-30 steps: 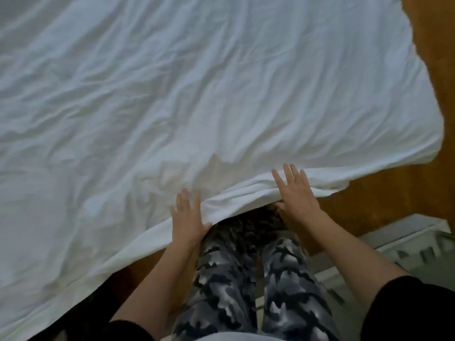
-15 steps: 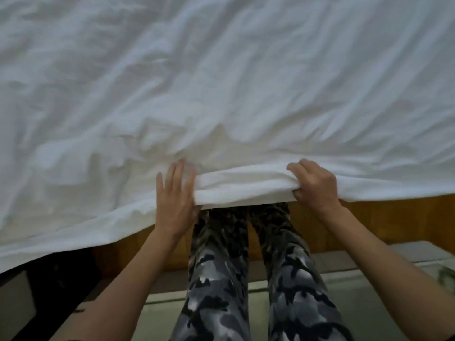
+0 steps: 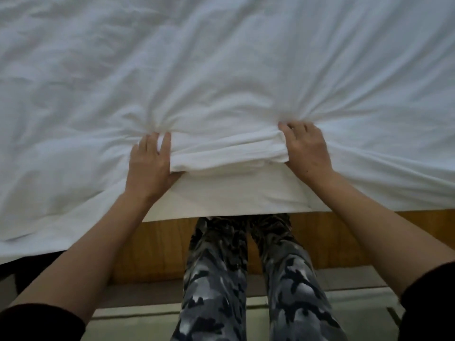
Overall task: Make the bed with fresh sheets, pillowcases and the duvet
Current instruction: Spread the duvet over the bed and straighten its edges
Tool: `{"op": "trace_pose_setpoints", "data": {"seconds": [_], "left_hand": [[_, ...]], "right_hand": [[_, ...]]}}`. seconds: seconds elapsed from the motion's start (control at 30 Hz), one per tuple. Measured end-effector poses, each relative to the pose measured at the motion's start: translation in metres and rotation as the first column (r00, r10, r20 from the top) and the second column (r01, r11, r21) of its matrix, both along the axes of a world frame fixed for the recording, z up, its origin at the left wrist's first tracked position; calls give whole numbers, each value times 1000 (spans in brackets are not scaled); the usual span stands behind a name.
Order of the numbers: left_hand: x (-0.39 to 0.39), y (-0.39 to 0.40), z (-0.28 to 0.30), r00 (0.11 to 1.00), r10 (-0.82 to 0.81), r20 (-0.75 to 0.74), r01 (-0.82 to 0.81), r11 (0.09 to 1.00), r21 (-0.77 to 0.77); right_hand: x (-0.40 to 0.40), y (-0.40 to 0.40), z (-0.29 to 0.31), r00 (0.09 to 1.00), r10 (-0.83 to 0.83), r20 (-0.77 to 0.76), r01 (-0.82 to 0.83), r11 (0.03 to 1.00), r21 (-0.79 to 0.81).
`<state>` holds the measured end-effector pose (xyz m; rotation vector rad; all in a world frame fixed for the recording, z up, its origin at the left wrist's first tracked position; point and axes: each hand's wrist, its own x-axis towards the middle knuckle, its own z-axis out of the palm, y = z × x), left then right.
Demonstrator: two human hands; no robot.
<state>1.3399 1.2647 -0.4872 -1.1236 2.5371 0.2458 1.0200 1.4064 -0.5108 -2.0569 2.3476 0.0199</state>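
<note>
A white duvet [image 3: 221, 70] covers the whole bed and fills the upper two thirds of the head view, creased all over. Its near edge is bunched into a thick roll [image 3: 226, 153] between my hands. My left hand [image 3: 149, 163] grips the left end of that roll, fingers on top and thumb underneath. At the right end, my right hand [image 3: 306, 146] is clenched on the fabric, and folds radiate from both grips. Below the roll a flat white sheet layer [image 3: 229, 195] hangs over the bed's edge.
A wooden bed frame side [image 3: 157, 247] runs under the hanging fabric. My legs in grey camouflage trousers [image 3: 216, 279] stand against it. Pale floor [image 3: 138, 326] lies beneath, with a dark gap at the lower left [image 3: 27, 269].
Both hands went from lying flat on the duvet's edge to gripping it, then pushed further onto the bed, gathering the edge into a roll and baring the sheet layer below.
</note>
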Motion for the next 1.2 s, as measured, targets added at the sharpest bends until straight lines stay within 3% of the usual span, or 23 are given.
{"op": "trace_pose_setpoints", "data": {"seconds": [0.07,0.13,0.23,0.33,0.4,0.47,0.53,0.6,0.67,0.7,0.73,0.8,0.87,0.93,0.97,1.1,1.2], "left_hand": [[-4,-2,9,997,-81,-7,80,994,-80],[-11,-3,17,993,-118,-17,117,990,-79],[-17,0,35,981,-82,-176,79,996,-29],[-2,20,69,946,-85,-314,91,996,5],[8,34,81,942,-120,-313,144,988,53],[14,46,74,964,-127,-232,163,976,144],[14,59,61,969,-202,-142,234,935,267],[17,87,47,910,-413,-41,393,824,408],[22,127,35,794,-600,97,414,650,637],[25,147,30,754,-643,135,369,584,723],[27,161,30,735,-655,174,315,557,769],[31,175,27,833,-519,192,224,634,740],[30,173,25,963,-263,59,168,758,630],[22,163,24,987,-51,-155,118,877,465],[14,157,25,966,19,-260,86,917,389],[-43,112,31,838,41,-544,-16,999,51],[-85,77,29,810,41,-585,-112,990,-87]], "right_hand": [[1,-6,9,998,65,-6,-65,998,-6],[1,-10,19,993,87,84,-88,996,2],[0,-1,44,970,82,227,-73,996,-50],[-6,19,83,951,136,277,-112,989,-99],[-6,32,96,941,154,300,-135,987,-82],[6,53,87,906,209,368,-248,967,63],[26,84,67,859,237,455,-430,815,388],[48,121,48,832,222,508,-539,536,650],[64,146,36,798,253,547,-603,307,737],[69,151,33,804,240,544,-592,242,769],[70,154,29,824,212,526,-565,240,789],[65,148,24,870,147,471,-489,388,781],[53,136,23,887,73,457,-385,665,640],[44,122,30,870,116,479,-328,862,386],[39,115,33,871,145,469,-298,916,270],[18,78,45,946,120,301,-85,988,-127],[6,37,48,971,-10,238,60,978,-201]]}}
